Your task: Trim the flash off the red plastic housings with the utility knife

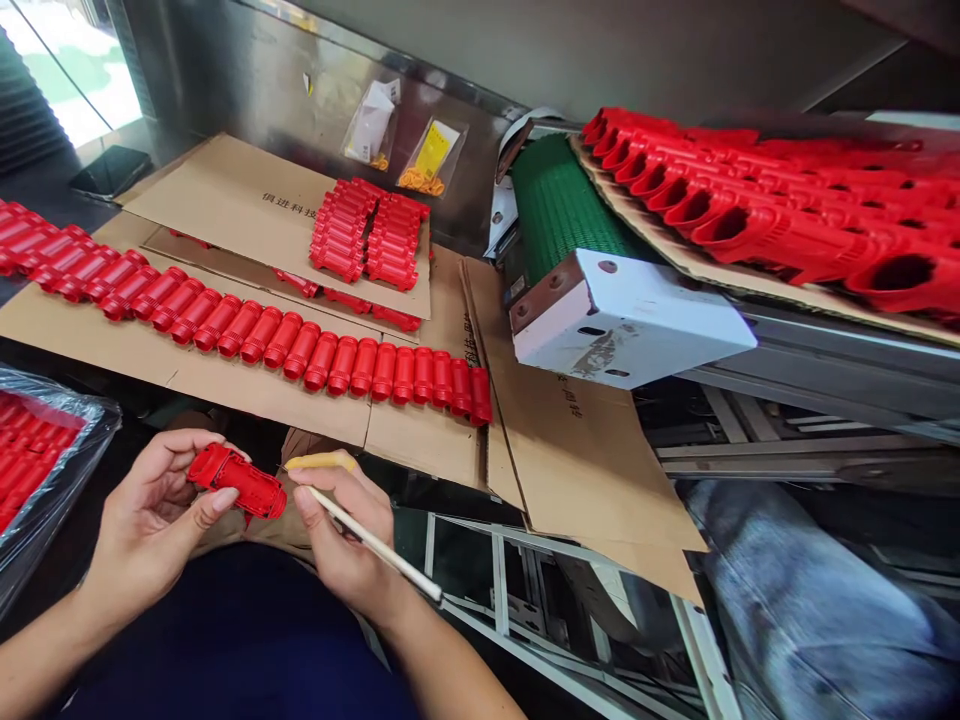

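Red part (238, 482): clamped at lower left by the left hand's (161, 520) thumb and fingers.
Pale stick (394, 562): gripped by the right hand (349, 565), lower centre.
Red tubes (262, 335): lined up on cardboard (262, 396), centre left.

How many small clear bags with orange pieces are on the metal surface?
2: the left bag lies on the metal surface beyond the cardboard; the right bag lies beside it, nearer the green belt. Any under the cardboard would be hidden.
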Demonstrator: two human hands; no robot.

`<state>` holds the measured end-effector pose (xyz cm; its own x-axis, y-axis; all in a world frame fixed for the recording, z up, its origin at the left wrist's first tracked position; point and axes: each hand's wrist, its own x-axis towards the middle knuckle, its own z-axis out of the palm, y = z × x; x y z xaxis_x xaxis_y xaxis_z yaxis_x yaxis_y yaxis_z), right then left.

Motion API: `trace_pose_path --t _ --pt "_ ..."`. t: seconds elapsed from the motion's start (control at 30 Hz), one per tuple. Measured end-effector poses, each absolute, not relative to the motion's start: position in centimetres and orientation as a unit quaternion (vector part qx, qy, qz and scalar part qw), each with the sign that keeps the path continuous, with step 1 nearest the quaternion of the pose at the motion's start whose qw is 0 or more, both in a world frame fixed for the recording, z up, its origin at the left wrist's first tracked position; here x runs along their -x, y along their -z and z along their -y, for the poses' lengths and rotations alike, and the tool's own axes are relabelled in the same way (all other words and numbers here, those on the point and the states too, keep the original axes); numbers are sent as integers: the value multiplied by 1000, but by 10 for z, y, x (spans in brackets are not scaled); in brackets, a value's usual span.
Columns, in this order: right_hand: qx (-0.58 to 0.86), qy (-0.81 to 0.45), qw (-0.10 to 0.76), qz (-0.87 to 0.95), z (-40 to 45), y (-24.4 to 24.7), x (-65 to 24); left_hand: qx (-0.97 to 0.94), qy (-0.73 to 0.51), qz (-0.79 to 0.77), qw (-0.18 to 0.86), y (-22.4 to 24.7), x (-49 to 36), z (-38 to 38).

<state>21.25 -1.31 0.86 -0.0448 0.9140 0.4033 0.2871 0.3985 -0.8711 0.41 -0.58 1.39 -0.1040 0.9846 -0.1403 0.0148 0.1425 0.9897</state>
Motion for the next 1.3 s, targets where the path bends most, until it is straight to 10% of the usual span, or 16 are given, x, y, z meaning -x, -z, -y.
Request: trace_pose_path --t 0.83,1.3 --pt "395 -340 533 666 11 -24 -214 -373 -444 -549 602 -25 -17 14" --pt "350 -194 508 763 11 -2 -199 -494 -536 -530 433 -1 -17 17"
